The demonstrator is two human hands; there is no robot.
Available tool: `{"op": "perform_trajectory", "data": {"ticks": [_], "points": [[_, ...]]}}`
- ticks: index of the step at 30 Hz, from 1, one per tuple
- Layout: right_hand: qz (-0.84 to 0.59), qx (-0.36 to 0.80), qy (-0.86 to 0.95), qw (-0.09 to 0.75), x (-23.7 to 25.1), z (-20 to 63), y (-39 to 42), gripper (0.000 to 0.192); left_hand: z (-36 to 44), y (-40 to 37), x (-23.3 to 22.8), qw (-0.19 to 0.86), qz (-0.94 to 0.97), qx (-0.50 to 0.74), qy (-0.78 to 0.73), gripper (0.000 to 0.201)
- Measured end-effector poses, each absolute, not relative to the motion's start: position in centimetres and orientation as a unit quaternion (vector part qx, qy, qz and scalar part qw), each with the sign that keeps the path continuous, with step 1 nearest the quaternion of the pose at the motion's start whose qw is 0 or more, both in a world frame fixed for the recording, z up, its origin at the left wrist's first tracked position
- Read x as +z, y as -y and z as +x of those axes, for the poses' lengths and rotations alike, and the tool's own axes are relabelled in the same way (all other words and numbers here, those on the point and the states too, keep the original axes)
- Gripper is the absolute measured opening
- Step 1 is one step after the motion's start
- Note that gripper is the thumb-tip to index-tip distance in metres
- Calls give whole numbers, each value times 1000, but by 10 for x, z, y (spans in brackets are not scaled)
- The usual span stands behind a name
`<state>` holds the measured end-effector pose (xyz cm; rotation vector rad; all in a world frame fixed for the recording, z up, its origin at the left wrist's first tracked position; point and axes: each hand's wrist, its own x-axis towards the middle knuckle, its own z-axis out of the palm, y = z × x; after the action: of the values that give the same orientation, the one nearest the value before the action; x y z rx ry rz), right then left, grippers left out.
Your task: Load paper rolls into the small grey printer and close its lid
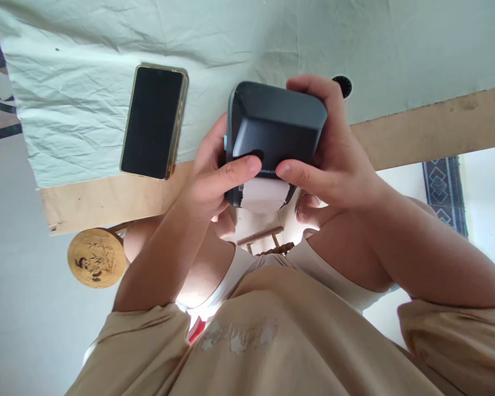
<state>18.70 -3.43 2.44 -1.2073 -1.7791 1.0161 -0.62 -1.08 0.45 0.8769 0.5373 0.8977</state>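
Both my hands hold a dark grey box-shaped device (274,124) above the near edge of the table. A white paper roll or label strip (265,195) shows at its lower end. My left hand (212,176) grips its left side, thumb pressed on the front face. My right hand (330,159) wraps the right side and top, thumb meeting the left thumb near a small printed label.
A black smartphone (153,121) in a gold-edged case lies on the pale green cloth (86,82) left of the device. The wooden table edge (429,129) runs across. A small black round object (343,85) sits behind my right hand. A round wooden stool (96,257) stands below left.
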Motion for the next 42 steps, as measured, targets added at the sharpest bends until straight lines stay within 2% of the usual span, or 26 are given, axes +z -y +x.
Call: {"op": "perform_trajectory", "data": {"ticks": [6,12,16,22,27,34,37,42], "points": [[-463,416,688,373,23,188,33,74,-5,9,-2,771,417,432,-212,45],[-460,433,678,377,24,187,32,76,-5,8,-1,782,407,397,-256,47],[-473,421,677,375,24,185,33,80,0,6,-13,770,406,453,-194,51],[-474,413,678,382,22,186,34,80,2,10,-12,754,403,460,-240,32],[-466,444,664,380,23,187,34,79,4,13,-5,756,410,461,-220,28],[-531,432,629,368,32,184,38,77,10,8,2,801,307,453,-244,48],[-513,395,652,393,34,184,40,67,9,4,-3,795,284,468,-262,56],[-478,316,698,429,33,185,41,50,9,3,-7,790,270,486,-259,50]]}}
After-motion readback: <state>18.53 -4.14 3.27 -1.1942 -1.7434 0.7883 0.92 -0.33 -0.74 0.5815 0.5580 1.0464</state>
